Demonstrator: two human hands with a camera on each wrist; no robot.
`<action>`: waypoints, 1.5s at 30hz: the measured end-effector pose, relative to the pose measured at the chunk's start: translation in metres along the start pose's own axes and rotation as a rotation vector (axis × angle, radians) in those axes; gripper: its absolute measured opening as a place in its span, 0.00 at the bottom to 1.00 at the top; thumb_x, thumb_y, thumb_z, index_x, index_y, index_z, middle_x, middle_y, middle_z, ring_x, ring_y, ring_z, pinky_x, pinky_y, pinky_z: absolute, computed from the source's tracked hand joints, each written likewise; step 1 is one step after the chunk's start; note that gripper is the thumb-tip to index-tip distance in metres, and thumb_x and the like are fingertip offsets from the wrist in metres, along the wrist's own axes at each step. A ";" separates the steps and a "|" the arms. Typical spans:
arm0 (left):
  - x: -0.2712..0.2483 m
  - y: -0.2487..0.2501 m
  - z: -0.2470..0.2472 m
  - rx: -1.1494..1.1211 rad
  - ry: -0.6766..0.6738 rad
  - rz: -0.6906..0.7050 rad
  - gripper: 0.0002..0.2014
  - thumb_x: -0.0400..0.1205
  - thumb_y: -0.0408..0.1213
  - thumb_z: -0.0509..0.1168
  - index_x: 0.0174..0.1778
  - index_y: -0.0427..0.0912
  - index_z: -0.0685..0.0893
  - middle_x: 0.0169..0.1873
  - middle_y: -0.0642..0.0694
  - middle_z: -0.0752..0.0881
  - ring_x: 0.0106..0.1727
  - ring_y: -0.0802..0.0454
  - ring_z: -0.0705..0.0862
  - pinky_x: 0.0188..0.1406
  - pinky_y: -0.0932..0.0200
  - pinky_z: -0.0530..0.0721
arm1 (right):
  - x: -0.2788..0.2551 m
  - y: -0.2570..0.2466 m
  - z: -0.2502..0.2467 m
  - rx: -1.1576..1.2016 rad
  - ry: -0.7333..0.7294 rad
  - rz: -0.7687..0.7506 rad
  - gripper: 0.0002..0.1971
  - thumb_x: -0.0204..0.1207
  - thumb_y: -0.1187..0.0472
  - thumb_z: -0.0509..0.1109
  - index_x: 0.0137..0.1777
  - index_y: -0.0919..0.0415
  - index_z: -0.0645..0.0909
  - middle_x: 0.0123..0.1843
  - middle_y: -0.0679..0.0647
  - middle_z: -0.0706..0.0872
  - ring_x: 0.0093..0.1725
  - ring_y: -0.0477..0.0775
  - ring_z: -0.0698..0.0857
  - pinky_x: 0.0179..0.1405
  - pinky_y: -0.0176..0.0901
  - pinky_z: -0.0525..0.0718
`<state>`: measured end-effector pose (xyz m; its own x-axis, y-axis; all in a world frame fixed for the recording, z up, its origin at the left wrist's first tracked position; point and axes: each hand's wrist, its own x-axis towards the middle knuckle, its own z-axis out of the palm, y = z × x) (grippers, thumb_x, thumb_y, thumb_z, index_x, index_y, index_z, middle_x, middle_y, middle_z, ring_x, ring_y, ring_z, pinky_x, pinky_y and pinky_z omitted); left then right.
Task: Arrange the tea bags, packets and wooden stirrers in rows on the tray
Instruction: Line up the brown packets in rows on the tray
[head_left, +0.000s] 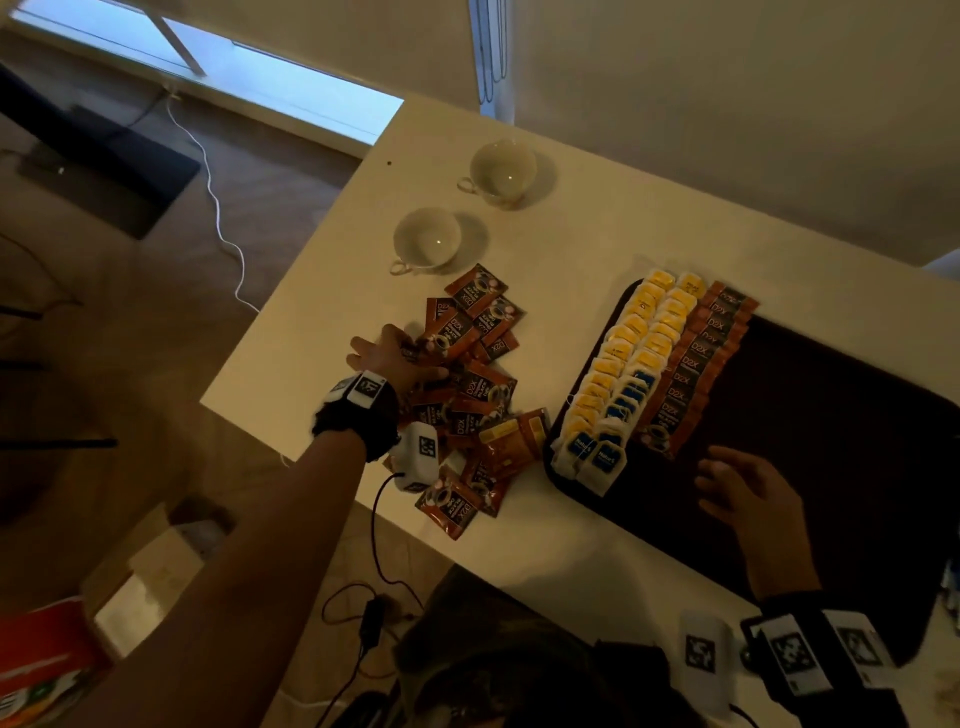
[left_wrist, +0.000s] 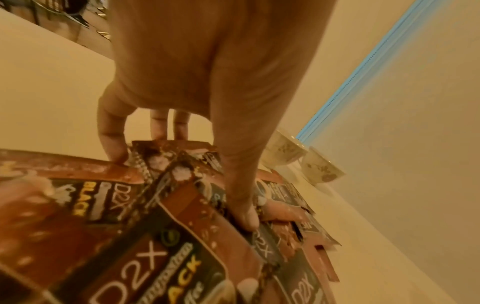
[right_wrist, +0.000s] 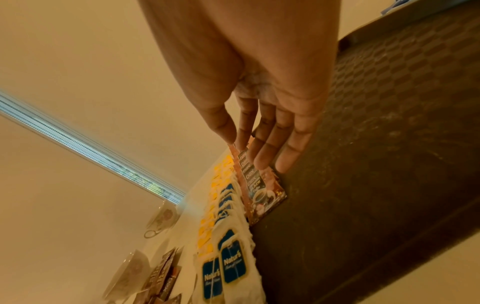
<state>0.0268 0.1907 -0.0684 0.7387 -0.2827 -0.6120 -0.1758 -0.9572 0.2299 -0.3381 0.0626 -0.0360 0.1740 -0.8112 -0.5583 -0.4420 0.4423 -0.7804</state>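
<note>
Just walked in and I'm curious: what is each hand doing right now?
Left hand: fingers and thumb curled onto coffee packets in the loose pile, gripping some.
Right hand: open, fingers straight, holding nothing, over the tray.

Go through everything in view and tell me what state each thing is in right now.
Left hand: fingers and thumb gripping a coffee packet in the loose pile.
Right hand: open, over the tray.
Tea bags: two overlapping rows on tray.
Packet row: overlapped beside the tea bags.
Two teacups: upright, empty.
</note>
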 end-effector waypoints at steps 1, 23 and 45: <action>0.000 0.002 0.002 0.007 -0.008 0.007 0.39 0.65 0.58 0.76 0.68 0.47 0.69 0.66 0.35 0.65 0.67 0.33 0.65 0.62 0.42 0.71 | -0.001 -0.001 0.002 0.002 -0.005 -0.004 0.11 0.83 0.64 0.61 0.62 0.60 0.78 0.49 0.48 0.83 0.48 0.45 0.82 0.48 0.41 0.81; -0.087 0.048 -0.036 -0.531 0.089 0.663 0.11 0.77 0.29 0.70 0.50 0.44 0.78 0.47 0.48 0.87 0.45 0.56 0.86 0.41 0.66 0.84 | -0.021 -0.061 0.050 0.044 -0.283 -0.108 0.11 0.81 0.60 0.65 0.62 0.52 0.75 0.63 0.55 0.81 0.55 0.48 0.84 0.51 0.43 0.86; -0.197 0.193 0.079 -0.507 -0.433 1.053 0.12 0.84 0.44 0.60 0.59 0.43 0.77 0.55 0.46 0.83 0.55 0.54 0.84 0.51 0.59 0.84 | -0.027 -0.060 -0.052 0.475 -0.251 -0.161 0.15 0.76 0.67 0.70 0.61 0.58 0.76 0.57 0.57 0.84 0.48 0.51 0.90 0.33 0.42 0.88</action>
<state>-0.2042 0.0563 0.0363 0.0989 -0.9866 -0.1297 -0.2100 -0.1481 0.9664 -0.3618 0.0383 0.0404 0.4365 -0.7922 -0.4264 0.0424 0.4916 -0.8698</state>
